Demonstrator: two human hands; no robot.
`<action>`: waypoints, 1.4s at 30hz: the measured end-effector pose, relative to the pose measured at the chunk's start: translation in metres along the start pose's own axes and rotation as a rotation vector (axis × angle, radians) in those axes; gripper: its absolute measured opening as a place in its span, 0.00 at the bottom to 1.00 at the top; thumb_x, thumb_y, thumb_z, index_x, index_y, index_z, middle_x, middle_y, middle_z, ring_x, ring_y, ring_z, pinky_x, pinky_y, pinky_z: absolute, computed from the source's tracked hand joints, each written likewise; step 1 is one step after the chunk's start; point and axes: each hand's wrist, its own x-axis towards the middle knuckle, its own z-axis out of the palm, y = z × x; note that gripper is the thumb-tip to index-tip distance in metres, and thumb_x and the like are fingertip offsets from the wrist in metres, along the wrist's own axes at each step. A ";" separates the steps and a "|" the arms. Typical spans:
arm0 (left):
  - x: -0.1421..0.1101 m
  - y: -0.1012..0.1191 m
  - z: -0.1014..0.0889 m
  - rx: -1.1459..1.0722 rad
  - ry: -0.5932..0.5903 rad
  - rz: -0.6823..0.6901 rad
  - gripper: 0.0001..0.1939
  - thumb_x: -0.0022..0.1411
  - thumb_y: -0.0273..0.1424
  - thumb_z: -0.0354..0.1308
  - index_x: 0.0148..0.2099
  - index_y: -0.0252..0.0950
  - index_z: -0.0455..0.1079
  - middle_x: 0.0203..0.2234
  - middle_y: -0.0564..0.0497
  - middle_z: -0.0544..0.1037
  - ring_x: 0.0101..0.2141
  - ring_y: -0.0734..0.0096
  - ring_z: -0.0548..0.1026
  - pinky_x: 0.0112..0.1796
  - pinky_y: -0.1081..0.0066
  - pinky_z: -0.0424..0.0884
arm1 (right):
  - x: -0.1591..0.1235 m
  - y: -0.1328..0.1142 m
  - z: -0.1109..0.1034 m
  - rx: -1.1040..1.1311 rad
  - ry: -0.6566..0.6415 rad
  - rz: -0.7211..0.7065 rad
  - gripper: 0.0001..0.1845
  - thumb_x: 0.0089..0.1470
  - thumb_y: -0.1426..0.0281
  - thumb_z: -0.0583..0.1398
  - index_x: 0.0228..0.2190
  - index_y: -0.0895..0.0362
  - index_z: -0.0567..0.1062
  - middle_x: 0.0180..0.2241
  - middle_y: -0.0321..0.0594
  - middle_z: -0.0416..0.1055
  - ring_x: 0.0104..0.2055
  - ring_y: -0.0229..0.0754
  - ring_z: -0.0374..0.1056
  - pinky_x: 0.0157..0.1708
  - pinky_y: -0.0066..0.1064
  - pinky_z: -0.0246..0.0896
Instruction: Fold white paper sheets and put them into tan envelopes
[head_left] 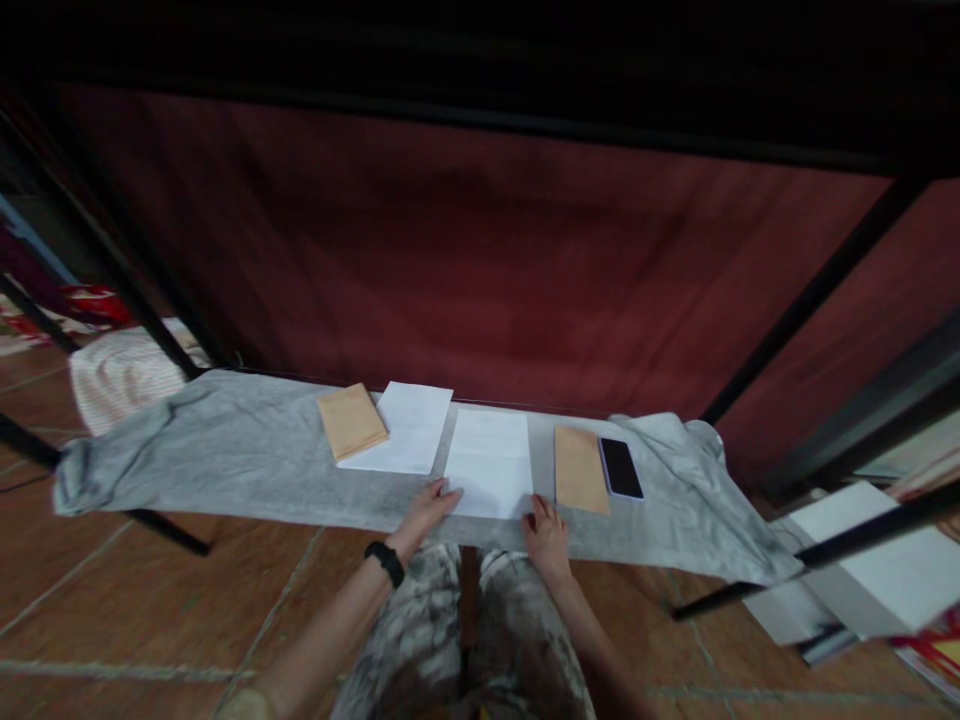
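A white sheet of paper (pixel 489 460) lies in front of me on a grey cloth, with faint creases across it. My left hand (pixel 429 512), a black band on its wrist, grips the sheet's near left corner, thumb on top. At the near right corner my right hand (pixel 546 532) has its fingers curled on the paper's edge. To the left, a stack of brown envelopes (pixel 351 420) partly covers more white paper (pixel 416 430). A single brown envelope (pixel 581 470) rests to the right, beside a phone (pixel 621 468) with a dark screen.
The grey cloth (pixel 225 440) drapes over a narrow bench with dark legs. Behind it stands a dark red panel (pixel 480 260) under a black beam. White boxes or boards (pixel 885 560) sit on the tiled floor (pixel 247 600) at right; a striped cloth (pixel 131 375) is at left.
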 end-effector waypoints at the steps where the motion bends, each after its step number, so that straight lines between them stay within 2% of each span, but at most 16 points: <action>1: 0.002 0.000 0.000 -0.046 0.026 -0.021 0.21 0.49 0.42 0.68 0.41 0.34 0.74 0.29 0.49 0.79 0.38 0.58 0.78 0.37 0.67 0.71 | 0.003 -0.003 -0.002 -0.001 -0.005 0.024 0.22 0.62 0.70 0.51 0.55 0.56 0.73 0.57 0.50 0.71 0.56 0.51 0.68 0.52 0.42 0.62; 4: 0.007 0.001 0.000 -0.165 0.112 -0.078 0.23 0.48 0.38 0.68 0.45 0.33 0.73 0.27 0.50 0.77 0.33 0.63 0.77 0.33 0.68 0.70 | 0.007 -0.008 -0.002 0.008 0.012 0.043 0.20 0.60 0.71 0.53 0.51 0.54 0.75 0.54 0.50 0.72 0.53 0.51 0.70 0.49 0.42 0.64; 7: 0.005 0.000 0.002 -0.259 0.142 -0.118 0.28 0.49 0.35 0.66 0.53 0.31 0.70 0.28 0.51 0.76 0.30 0.67 0.76 0.31 0.70 0.68 | 0.008 -0.005 0.003 0.099 0.043 0.037 0.20 0.58 0.72 0.55 0.50 0.52 0.76 0.53 0.47 0.74 0.53 0.51 0.70 0.49 0.42 0.65; 11: -0.005 -0.001 0.003 -0.343 0.096 -0.124 0.39 0.50 0.30 0.64 0.64 0.32 0.61 0.26 0.56 0.74 0.27 0.71 0.75 0.28 0.73 0.67 | 0.009 0.012 0.005 0.343 0.071 0.018 0.22 0.55 0.75 0.52 0.48 0.55 0.78 0.48 0.46 0.77 0.49 0.48 0.74 0.48 0.40 0.69; 14: -0.013 -0.002 -0.004 -0.394 0.003 -0.135 0.42 0.49 0.26 0.62 0.67 0.36 0.58 0.25 0.57 0.73 0.27 0.73 0.75 0.28 0.76 0.67 | 0.009 0.026 -0.001 0.411 0.070 -0.006 0.25 0.55 0.75 0.50 0.51 0.57 0.77 0.45 0.46 0.79 0.47 0.46 0.76 0.46 0.38 0.72; 18: -0.020 -0.006 -0.022 -0.538 -0.162 -0.225 0.33 0.47 0.23 0.64 0.58 0.36 0.69 0.34 0.51 0.79 0.33 0.72 0.78 0.34 0.75 0.73 | 0.005 0.035 -0.010 0.548 0.075 -0.092 0.30 0.53 0.76 0.49 0.56 0.58 0.73 0.50 0.45 0.77 0.50 0.46 0.74 0.51 0.41 0.70; 22: -0.026 -0.006 -0.039 -0.603 -0.166 -0.275 0.20 0.47 0.21 0.66 0.46 0.34 0.75 0.39 0.46 0.81 0.36 0.69 0.79 0.41 0.71 0.75 | 0.004 0.032 -0.016 0.504 0.068 -0.193 0.33 0.51 0.79 0.52 0.58 0.54 0.71 0.58 0.44 0.72 0.58 0.46 0.69 0.59 0.44 0.64; 24: -0.029 -0.003 -0.046 -0.586 -0.183 -0.278 0.15 0.50 0.21 0.65 0.43 0.34 0.76 0.42 0.45 0.81 0.38 0.68 0.79 0.42 0.70 0.76 | 0.005 0.026 -0.018 0.447 0.053 -0.227 0.34 0.48 0.81 0.53 0.56 0.52 0.74 0.58 0.43 0.71 0.60 0.46 0.67 0.60 0.44 0.63; 26: -0.030 0.003 -0.051 -0.586 -0.211 -0.278 0.12 0.55 0.21 0.63 0.43 0.34 0.77 0.43 0.45 0.81 0.39 0.67 0.80 0.43 0.70 0.76 | 0.008 0.019 -0.021 0.406 0.005 -0.209 0.29 0.49 0.80 0.54 0.50 0.51 0.78 0.55 0.43 0.74 0.58 0.46 0.69 0.58 0.42 0.64; 29: -0.026 0.010 -0.055 -0.623 -0.214 -0.254 0.09 0.62 0.25 0.58 0.45 0.32 0.75 0.41 0.43 0.81 0.39 0.67 0.80 0.44 0.70 0.77 | 0.012 0.011 -0.025 0.360 -0.059 -0.082 0.17 0.58 0.74 0.53 0.41 0.55 0.80 0.42 0.43 0.80 0.45 0.44 0.75 0.47 0.34 0.68; 31: -0.019 0.011 -0.054 -0.592 -0.146 -0.202 0.08 0.64 0.28 0.56 0.43 0.32 0.74 0.39 0.41 0.81 0.40 0.65 0.81 0.45 0.68 0.77 | 0.015 0.008 -0.026 0.329 -0.068 -0.011 0.17 0.63 0.68 0.50 0.36 0.55 0.79 0.33 0.41 0.80 0.36 0.43 0.76 0.39 0.29 0.68; 33: -0.011 0.007 -0.051 -0.514 -0.062 -0.147 0.08 0.63 0.28 0.56 0.44 0.31 0.73 0.37 0.41 0.80 0.40 0.64 0.81 0.45 0.65 0.77 | 0.019 0.007 -0.027 0.298 -0.066 0.025 0.18 0.64 0.65 0.50 0.34 0.54 0.79 0.30 0.39 0.79 0.32 0.42 0.75 0.34 0.27 0.66; 38: 0.007 -0.011 -0.032 -0.269 0.064 -0.048 0.18 0.55 0.24 0.57 0.50 0.33 0.72 0.42 0.44 0.80 0.43 0.64 0.78 0.45 0.67 0.74 | 0.027 0.005 -0.026 0.215 -0.060 0.098 0.15 0.63 0.67 0.52 0.35 0.53 0.79 0.36 0.40 0.81 0.36 0.41 0.76 0.34 0.25 0.63; 42: 0.022 -0.013 -0.016 -0.053 0.047 0.056 0.16 0.51 0.25 0.60 0.45 0.34 0.74 0.39 0.47 0.81 0.43 0.62 0.77 0.45 0.67 0.71 | 0.034 0.002 -0.025 0.151 -0.067 0.131 0.15 0.64 0.68 0.52 0.35 0.52 0.79 0.35 0.40 0.81 0.36 0.41 0.77 0.34 0.25 0.63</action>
